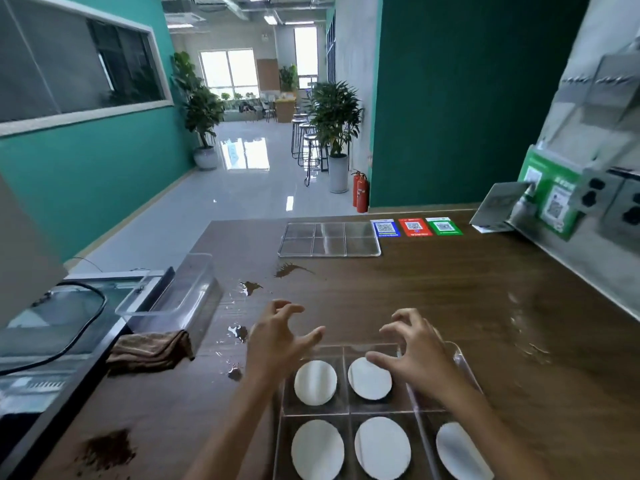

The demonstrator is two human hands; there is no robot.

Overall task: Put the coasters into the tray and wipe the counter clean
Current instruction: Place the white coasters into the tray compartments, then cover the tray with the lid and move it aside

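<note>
A clear acrylic tray with square compartments lies on the brown counter right in front of me. Several white round coasters lie flat in its compartments, one each. My left hand hovers over the tray's far left corner, fingers spread and loosely curled, holding nothing. Over the far right compartment my right hand does the same and hides what lies beneath it. A folded brown cloth lies at the counter's left edge. Brown spills and a patch of brown powder mark the counter.
A second, empty clear tray lies at the counter's far edge beside three QR code cards. A clear bin stands at the left edge above a lower worktop with a black cable. The wall on the right carries sockets and a card stand.
</note>
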